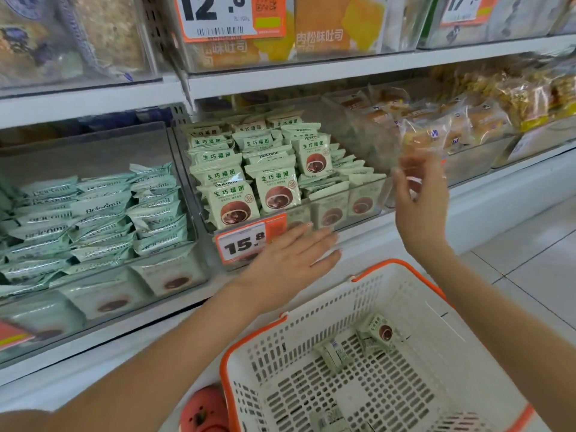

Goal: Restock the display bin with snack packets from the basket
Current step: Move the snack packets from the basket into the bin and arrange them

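We are in a shop, at a snack aisle. White shelves (311,77) carry clear display bins (367,194) of wrapped packets, orange price tags (241,244) at centre and top read 15.8 and 12.8, and a white shopping basket (414,310) with orange rim sits lower right.

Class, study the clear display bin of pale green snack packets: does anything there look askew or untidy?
Yes. In the clear plastic display bin, the pale green snack packets on the left stand upright in rows, but those on the right lie flat and jumbled, lower than the rest.
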A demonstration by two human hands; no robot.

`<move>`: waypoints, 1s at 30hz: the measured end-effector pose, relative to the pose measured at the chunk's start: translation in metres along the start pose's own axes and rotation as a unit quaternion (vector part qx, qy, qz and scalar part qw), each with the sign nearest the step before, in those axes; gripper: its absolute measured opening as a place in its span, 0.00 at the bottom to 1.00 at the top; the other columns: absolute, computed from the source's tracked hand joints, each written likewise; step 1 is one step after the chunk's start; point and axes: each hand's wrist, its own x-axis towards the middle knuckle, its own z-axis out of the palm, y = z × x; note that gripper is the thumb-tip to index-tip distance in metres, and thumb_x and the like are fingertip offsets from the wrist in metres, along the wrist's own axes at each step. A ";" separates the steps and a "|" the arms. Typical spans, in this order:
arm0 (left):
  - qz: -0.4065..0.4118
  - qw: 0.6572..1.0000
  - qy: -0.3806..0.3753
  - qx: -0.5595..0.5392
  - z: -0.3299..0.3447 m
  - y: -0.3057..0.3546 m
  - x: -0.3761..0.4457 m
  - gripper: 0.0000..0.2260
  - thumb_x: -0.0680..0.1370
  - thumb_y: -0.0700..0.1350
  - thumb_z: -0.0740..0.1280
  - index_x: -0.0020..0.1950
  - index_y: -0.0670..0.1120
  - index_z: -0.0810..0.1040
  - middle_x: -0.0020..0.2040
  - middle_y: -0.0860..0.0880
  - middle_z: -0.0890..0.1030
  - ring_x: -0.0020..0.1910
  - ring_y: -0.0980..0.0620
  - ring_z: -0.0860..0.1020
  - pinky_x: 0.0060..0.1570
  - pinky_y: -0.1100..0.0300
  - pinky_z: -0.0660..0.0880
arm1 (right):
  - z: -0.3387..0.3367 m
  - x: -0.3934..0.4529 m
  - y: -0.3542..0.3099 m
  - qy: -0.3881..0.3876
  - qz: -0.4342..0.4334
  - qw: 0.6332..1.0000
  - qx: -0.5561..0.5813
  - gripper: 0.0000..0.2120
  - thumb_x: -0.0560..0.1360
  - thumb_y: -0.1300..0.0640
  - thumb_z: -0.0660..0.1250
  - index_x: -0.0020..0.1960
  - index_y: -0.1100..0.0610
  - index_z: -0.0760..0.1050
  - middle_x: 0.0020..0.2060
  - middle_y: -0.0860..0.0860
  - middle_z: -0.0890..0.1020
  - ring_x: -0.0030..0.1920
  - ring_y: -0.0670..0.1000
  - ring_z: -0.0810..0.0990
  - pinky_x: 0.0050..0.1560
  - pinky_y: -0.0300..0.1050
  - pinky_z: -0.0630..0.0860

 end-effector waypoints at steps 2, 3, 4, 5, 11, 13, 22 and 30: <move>-0.047 0.997 -0.026 -0.059 0.019 0.036 0.002 0.29 0.65 0.36 0.69 0.66 0.43 0.73 0.67 0.41 0.73 0.67 0.42 0.71 0.69 0.48 0.56 | -0.021 -0.036 0.024 0.024 0.042 0.999 -0.009 0.03 0.80 0.56 0.60 0.53 0.52 0.68 0.49 0.52 0.75 0.47 0.49 0.75 0.46 0.39 0.72; -0.061 0.993 -0.043 -0.095 0.027 0.054 0.002 0.30 0.63 0.36 0.71 0.65 0.43 0.72 0.66 0.42 0.73 0.65 0.43 0.72 0.69 0.49 0.57 | -0.030 -0.054 0.043 0.013 0.072 0.997 -0.030 0.04 0.80 0.55 0.61 0.54 0.53 0.69 0.50 0.51 0.75 0.46 0.49 0.74 0.45 0.40 0.71; -0.060 0.989 -0.056 -0.126 0.037 0.073 0.004 0.30 0.62 0.37 0.73 0.63 0.43 0.73 0.64 0.43 0.75 0.62 0.44 0.73 0.68 0.49 0.61 | -0.037 -0.071 0.064 -0.015 0.101 0.993 -0.062 0.06 0.79 0.55 0.61 0.55 0.55 0.69 0.50 0.51 0.74 0.46 0.49 0.74 0.45 0.42 0.71; -0.050 0.984 -0.074 -0.152 0.046 0.090 0.005 0.29 0.59 0.38 0.75 0.61 0.44 0.75 0.61 0.44 0.77 0.59 0.46 0.76 0.66 0.50 0.67 | -0.043 -0.088 0.087 -0.050 0.129 0.985 -0.101 0.08 0.79 0.55 0.61 0.56 0.56 0.70 0.51 0.52 0.74 0.47 0.50 0.74 0.45 0.44 0.70; -0.121 0.915 -0.270 -0.274 0.101 0.147 0.015 0.29 0.72 0.31 0.62 0.72 0.45 0.65 0.66 0.45 0.71 0.66 0.43 0.67 0.69 0.51 0.57 | -0.054 -0.167 0.195 -0.350 0.288 0.840 -0.299 0.16 0.78 0.51 0.64 0.64 0.53 0.68 0.59 0.50 0.75 0.58 0.55 0.74 0.55 0.49 0.72; -0.147 0.900 -0.304 -0.278 0.120 0.152 0.020 0.30 0.74 0.33 0.60 0.75 0.48 0.60 0.67 0.46 0.69 0.67 0.44 0.65 0.71 0.51 0.53 | -0.043 -0.183 0.216 -0.430 0.295 0.797 -0.304 0.22 0.77 0.52 0.66 0.68 0.53 0.65 0.64 0.53 0.74 0.63 0.56 0.72 0.61 0.50 0.70; -0.161 0.853 -0.371 -0.329 0.175 0.176 0.016 0.23 0.76 0.33 0.57 0.70 0.46 0.67 0.68 0.46 0.70 0.65 0.46 0.67 0.66 0.56 0.58 | 0.002 -0.204 0.281 -0.495 0.335 0.714 -0.365 0.47 0.70 0.49 0.74 0.77 0.53 0.47 0.72 0.59 0.62 0.73 0.61 0.58 0.67 0.58 0.65; -0.190 0.837 -0.369 -0.357 0.173 0.177 0.008 0.26 0.76 0.35 0.60 0.73 0.46 0.63 0.71 0.47 0.67 0.69 0.48 0.64 0.71 0.54 0.56 | -0.003 -0.227 0.271 -0.456 0.451 0.712 -0.286 0.35 0.65 0.44 0.76 0.63 0.58 0.64 0.53 0.52 0.75 0.52 0.54 0.75 0.42 0.44 0.75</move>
